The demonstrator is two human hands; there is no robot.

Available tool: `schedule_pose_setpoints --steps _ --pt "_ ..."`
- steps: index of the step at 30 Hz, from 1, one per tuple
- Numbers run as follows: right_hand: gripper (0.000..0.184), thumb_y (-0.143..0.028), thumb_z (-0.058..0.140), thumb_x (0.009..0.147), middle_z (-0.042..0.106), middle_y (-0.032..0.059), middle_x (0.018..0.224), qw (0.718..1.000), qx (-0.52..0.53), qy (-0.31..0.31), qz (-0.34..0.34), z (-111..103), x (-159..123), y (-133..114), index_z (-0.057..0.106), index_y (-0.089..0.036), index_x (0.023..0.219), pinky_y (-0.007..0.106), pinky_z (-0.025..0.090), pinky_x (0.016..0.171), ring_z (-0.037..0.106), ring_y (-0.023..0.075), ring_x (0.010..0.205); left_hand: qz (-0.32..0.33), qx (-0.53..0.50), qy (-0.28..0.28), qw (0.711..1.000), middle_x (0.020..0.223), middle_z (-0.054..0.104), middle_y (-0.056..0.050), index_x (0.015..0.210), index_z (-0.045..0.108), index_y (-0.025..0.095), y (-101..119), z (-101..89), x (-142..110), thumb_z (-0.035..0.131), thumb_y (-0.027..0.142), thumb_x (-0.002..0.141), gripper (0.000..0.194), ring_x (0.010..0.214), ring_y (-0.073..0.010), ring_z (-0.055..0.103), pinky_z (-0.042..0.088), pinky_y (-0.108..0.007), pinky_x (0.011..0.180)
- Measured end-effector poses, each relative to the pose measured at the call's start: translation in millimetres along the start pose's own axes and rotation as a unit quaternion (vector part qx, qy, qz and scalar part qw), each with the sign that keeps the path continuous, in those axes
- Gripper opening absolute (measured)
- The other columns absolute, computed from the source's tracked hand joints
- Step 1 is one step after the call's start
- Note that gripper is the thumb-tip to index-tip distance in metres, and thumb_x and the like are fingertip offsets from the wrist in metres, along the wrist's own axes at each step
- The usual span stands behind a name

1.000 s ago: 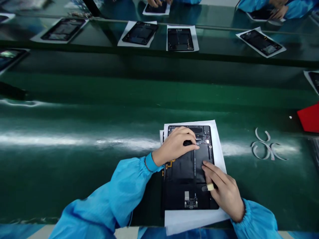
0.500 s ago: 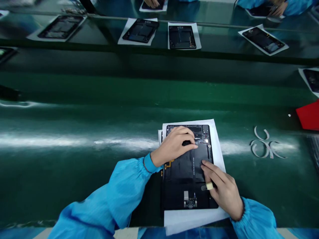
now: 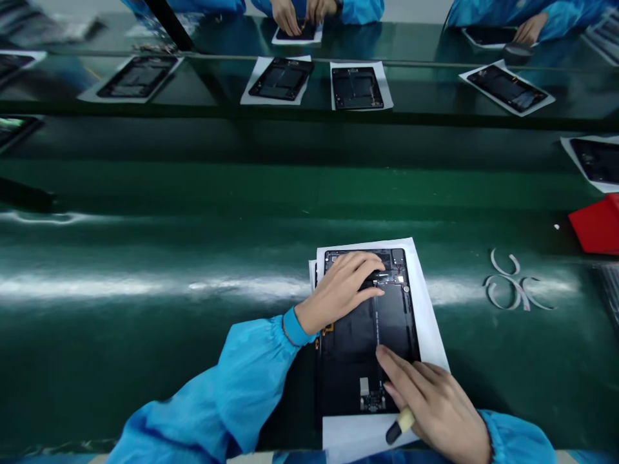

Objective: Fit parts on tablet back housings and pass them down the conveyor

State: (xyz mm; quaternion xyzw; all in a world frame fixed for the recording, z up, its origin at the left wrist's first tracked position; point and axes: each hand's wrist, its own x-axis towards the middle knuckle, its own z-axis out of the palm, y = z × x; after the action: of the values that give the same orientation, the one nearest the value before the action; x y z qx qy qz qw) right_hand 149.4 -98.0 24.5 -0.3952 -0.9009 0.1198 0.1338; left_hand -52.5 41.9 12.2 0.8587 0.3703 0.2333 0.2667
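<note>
An opened tablet (image 3: 348,361), black inside, lies on white paper sheets (image 3: 430,322) on the green bench. My left hand (image 3: 345,287) rests over its upper part, fingers stretched toward the right and thumb apart from them; I see nothing held. My right hand (image 3: 432,403) is over the lower right, its index fingertip at the thin strip running down the middle of the tablet. A small tool (image 3: 400,425) with a pale yellow band and dark end sticks out from under this hand. A small circuit board (image 3: 372,402) sits near the tablet's bottom edge.
Curved grey strips (image 3: 512,283) lie to the right, with a red object (image 3: 597,224) beyond. Other opened tablets (image 3: 358,88) on paper stand along a raised shelf (image 3: 425,119) at the back. Across it, co-workers' hands (image 3: 294,16) handle devices.
My right hand has slid down the tablet, its index finger now on the middle strip. My left hand's fingers have straightened. The view has shifted slightly.
</note>
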Motion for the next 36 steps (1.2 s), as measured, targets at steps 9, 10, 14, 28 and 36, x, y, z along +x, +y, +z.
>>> schedule_pose_setpoints --steps 9,10,14,28,36 --pt "0.059 0.004 0.040 0.076 0.062 0.0094 0.129 0.989 -0.092 -0.070 0.087 -8 58 26 0.050 -0.008 0.132 0.030 0.057 0.056 0.070 0.0183 0.067 0.007 0.016 0.139 0.990 0.096 0.069 -0.004 0.094 0.060 0.019 31 -3.6 -49 0.055 0.013 0.091 0.008 0.098 -0.0184 0.062 0.045 -0.035 0.091" --pt "0.060 0.004 0.039 0.075 0.064 0.0086 0.126 0.990 -0.081 -0.067 0.089 -9 62 30 0.050 -0.009 0.132 0.029 0.058 0.058 0.070 0.0185 0.069 0.015 0.036 0.111 0.993 0.095 0.070 -0.004 0.096 0.061 0.019 38 -2.2 -61 0.054 0.014 0.092 0.009 0.098 -0.0183 0.062 0.045 -0.034 0.092" --pt "0.052 0.001 0.037 0.082 0.067 0.0077 0.121 0.996 -0.018 -0.034 0.085 -9 65 40 0.049 -0.012 0.131 0.031 0.059 0.066 0.071 0.0204 0.082 0.076 0.121 -0.043 0.989 0.120 0.068 -0.006 0.119 0.060 0.017 60 4.6 -98 0.050 0.040 0.095 0.035 0.121 -0.0235 0.054 0.037 -0.038 0.104" --pt "0.025 -0.033 0.037 0.098 0.070 0.0080 0.082 0.959 0.009 0.104 0.262 -14 45 75 0.058 -0.019 0.098 0.030 0.044 0.056 0.068 0.0232 0.068 -0.002 0.129 0.016 0.992 0.123 0.063 -0.010 0.112 0.057 0.019 49 5.1 -110 0.048 0.039 0.095 0.028 0.125 -0.0253 0.050 0.035 -0.045 0.108" --pt "0.032 -0.047 0.047 0.092 0.056 -0.0004 0.054 0.944 0.098 -0.023 0.314 -22 41 84 0.049 -0.025 0.069 0.028 0.029 0.051 0.058 0.0200 0.053 -0.257 0.144 0.148 0.944 0.122 0.051 -0.012 0.094 0.050 0.022 18 7.6 -95 0.050 0.033 0.093 0.011 0.129 -0.0329 0.040 0.038 -0.055 0.100"
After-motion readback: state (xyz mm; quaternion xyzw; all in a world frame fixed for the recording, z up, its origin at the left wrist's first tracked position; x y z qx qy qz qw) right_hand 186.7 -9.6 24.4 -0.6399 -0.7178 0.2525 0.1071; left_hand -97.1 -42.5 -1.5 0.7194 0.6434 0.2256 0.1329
